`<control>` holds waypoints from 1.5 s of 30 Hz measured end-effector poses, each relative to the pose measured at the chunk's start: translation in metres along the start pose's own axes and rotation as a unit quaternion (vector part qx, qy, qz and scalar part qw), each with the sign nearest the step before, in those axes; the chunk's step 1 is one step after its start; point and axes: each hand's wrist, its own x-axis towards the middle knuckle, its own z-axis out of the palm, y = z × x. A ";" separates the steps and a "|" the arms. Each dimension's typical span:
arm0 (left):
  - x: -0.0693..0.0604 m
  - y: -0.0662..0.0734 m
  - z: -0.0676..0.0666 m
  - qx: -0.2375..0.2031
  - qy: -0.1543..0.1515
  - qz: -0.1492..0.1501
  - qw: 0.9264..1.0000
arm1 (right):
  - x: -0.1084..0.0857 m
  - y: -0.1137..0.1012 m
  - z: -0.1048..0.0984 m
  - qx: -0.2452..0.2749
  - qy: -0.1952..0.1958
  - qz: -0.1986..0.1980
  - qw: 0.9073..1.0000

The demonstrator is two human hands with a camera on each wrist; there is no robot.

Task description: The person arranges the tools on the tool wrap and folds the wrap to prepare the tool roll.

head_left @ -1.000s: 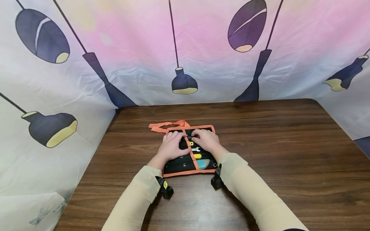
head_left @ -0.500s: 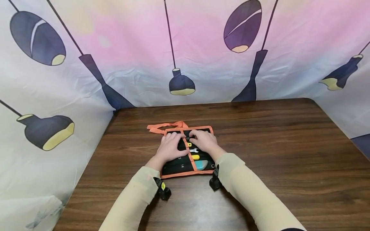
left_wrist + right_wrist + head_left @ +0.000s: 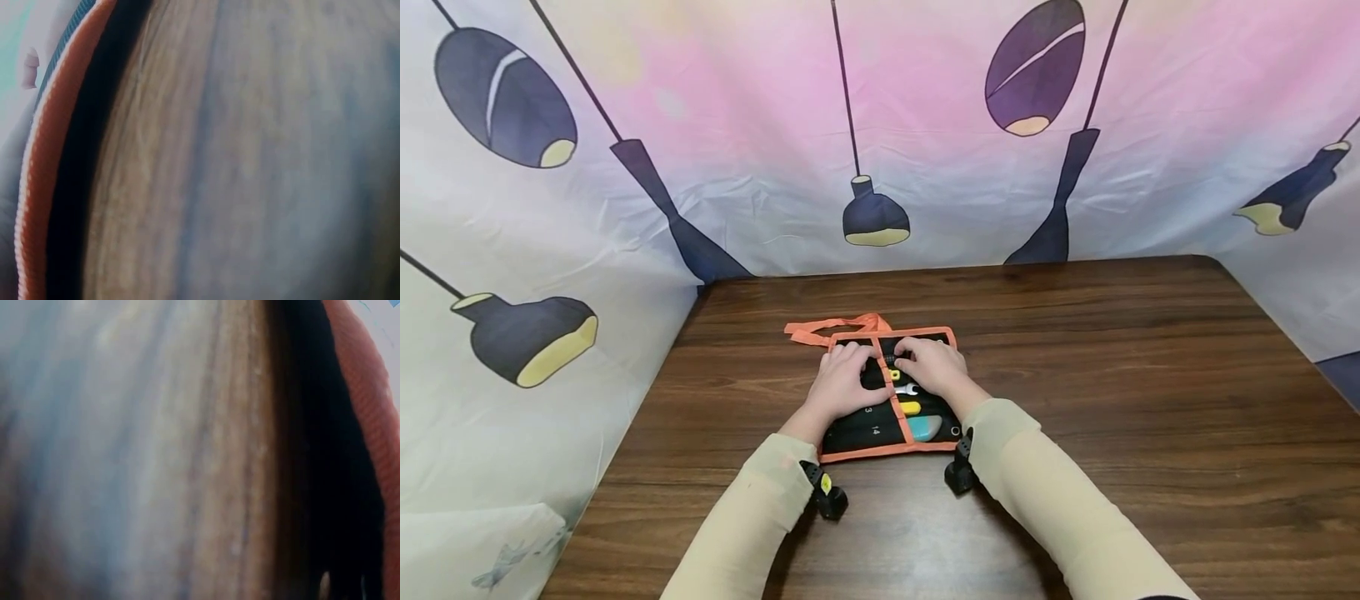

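Observation:
A black tool roll (image 3: 867, 443) with orange trim lies flat on the table. My left hand (image 3: 841, 387) rests on its left part in the head view, fingers spread and thumb reaching to the orange middle strip. My right hand (image 3: 934, 367) lies at the upper right; its thumb and forefinger are bent about the end of a black ridged tool (image 3: 890, 361) at that strip. Its fingertips partly hide this tool. Below it, a yellow tool end (image 3: 895, 375), a wrench (image 3: 908, 389), a yellow handle (image 3: 911, 408) and a teal-and-grey handle (image 3: 925, 428) stick out of the pockets.
Orange tie straps (image 3: 835, 325) trail from the roll's upper left corner. Dark wood table (image 3: 1112, 400) spreads around it, with a printed cloth (image 3: 760, 125) hanging behind. Both wrist views show mostly blurred wood, plus the roll's orange edging (image 3: 53, 156) in the left one.
The head view shifts slightly. Both hands keep nearly the same places on the tool roll, and the tools in the pockets look unmoved.

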 end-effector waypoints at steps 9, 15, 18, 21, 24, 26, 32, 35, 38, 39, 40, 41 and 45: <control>-0.004 -0.004 -0.008 0.009 -0.009 -0.001 1.000 | 0.003 -0.007 0.002 0.000 -0.006 -0.014 1.000; -0.009 -0.008 -0.010 0.014 -0.009 -0.005 1.000 | 0.004 -0.010 0.008 0.011 -0.010 -0.018 1.000; -0.008 -0.006 -0.009 0.010 -0.011 -0.002 1.000 | 0.003 -0.007 0.007 0.009 -0.009 -0.017 1.000; -0.006 -0.005 -0.007 0.009 -0.015 -0.001 1.000 | 0.002 -0.003 0.004 0.010 -0.014 -0.023 1.000; -0.004 -0.004 -0.005 0.005 -0.023 0.003 1.000 | 0.002 0.002 0.000 0.021 -0.028 -0.034 0.999; -0.003 -0.004 -0.006 -0.004 -0.028 0.009 1.000 | 0.001 0.006 -0.003 0.040 -0.039 -0.045 0.997; -0.005 -0.004 -0.012 -0.034 -0.035 0.014 0.999 | -0.006 0.017 -0.013 0.104 -0.062 -0.086 0.989; -0.008 -0.003 -0.015 -0.044 -0.036 0.017 0.998 | -0.011 0.021 -0.017 0.109 -0.064 -0.105 0.986; -0.011 -0.002 -0.019 -0.055 -0.033 0.026 0.998 | -0.017 0.025 -0.020 0.105 -0.062 -0.114 0.986; -0.012 -0.002 -0.020 -0.057 -0.032 0.029 0.997 | -0.019 0.025 -0.021 0.104 -0.061 -0.116 0.986; -0.014 -0.002 -0.021 -0.059 -0.033 0.031 0.997 | -0.022 0.026 -0.022 0.100 -0.060 -0.117 0.986; -0.015 -0.003 -0.022 -0.062 -0.035 0.032 0.997 | -0.024 0.026 -0.022 0.097 -0.060 -0.118 0.986; -0.020 -0.004 -0.027 -0.069 -0.055 0.030 0.996 | -0.031 0.026 -0.025 0.081 -0.056 -0.129 0.987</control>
